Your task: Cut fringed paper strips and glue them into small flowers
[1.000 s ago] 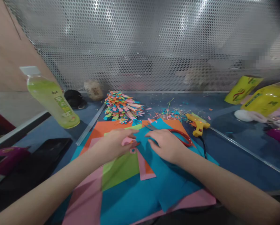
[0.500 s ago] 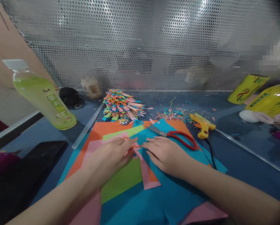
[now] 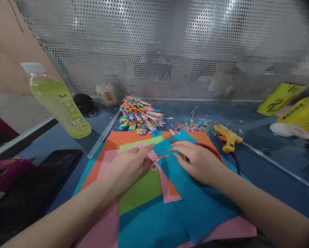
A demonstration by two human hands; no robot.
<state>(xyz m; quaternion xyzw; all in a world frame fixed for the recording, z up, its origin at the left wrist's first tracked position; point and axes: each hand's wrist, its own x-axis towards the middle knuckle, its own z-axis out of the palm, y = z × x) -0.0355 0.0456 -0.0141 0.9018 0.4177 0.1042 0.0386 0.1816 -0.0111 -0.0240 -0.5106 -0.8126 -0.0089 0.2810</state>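
Observation:
My left hand [image 3: 133, 159] is closed over a pink paper piece with a curled end [image 3: 153, 166]; a thin orange strip [image 3: 161, 156] sticks out to the right of its fingers. My right hand [image 3: 197, 160] hovers over the red-handled scissors [image 3: 211, 148], fingers apart, holding nothing visible; it hides much of the handles. Beneath both hands lie overlapping sheets: blue [image 3: 149, 224], green [image 3: 140, 193], orange [image 3: 126, 137] and pink [image 3: 102, 224].
Behind the sheets stands a fringed multicoloured paper cone [image 3: 137, 113], with paper scraps [image 3: 193, 124] beside it. A yellow glue gun [image 3: 229, 139] lies right. Left are a green drink bottle [image 3: 62, 106] and a black flat object [image 3: 40, 182].
My right hand has moved right, away from my left hand and onto the scissors' handle area. More of the orange strip shows beside my left fingers. The view has shifted slightly.

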